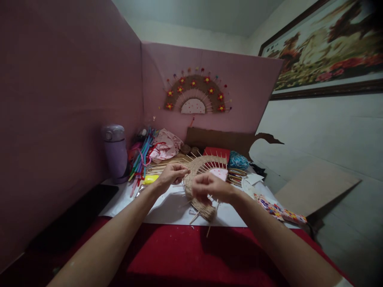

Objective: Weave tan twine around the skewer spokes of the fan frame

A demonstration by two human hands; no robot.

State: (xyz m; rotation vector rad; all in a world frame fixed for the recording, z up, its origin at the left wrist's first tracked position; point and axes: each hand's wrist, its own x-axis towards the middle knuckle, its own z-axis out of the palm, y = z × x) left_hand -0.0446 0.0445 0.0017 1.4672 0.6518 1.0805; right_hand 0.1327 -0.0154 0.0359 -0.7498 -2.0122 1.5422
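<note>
A half-round woven piece of jute twine on wooden skewers (200, 175) lies on white paper (167, 207) in the middle of the table. My left hand (171, 175) pinches at its left rim, fingers closed on a strand or stick there. My right hand (211, 186) rests over the lower part of the weave, fingers curled and closed on the twine. Bare skewer ends stick out at the top and at the bottom. A pale dotted half-disc (220, 173) forms its centre.
A finished fan-shaped sample with red flowers (194, 95) hangs on the pink partition. A purple flask (115, 151), coloured pipe cleaners (140, 159), pink cloth (166, 145), blue yarn (237, 160), brown cardboard (221, 138) and patterned strip (281, 213) surround the work. Red cloth (179, 255) covers the table front.
</note>
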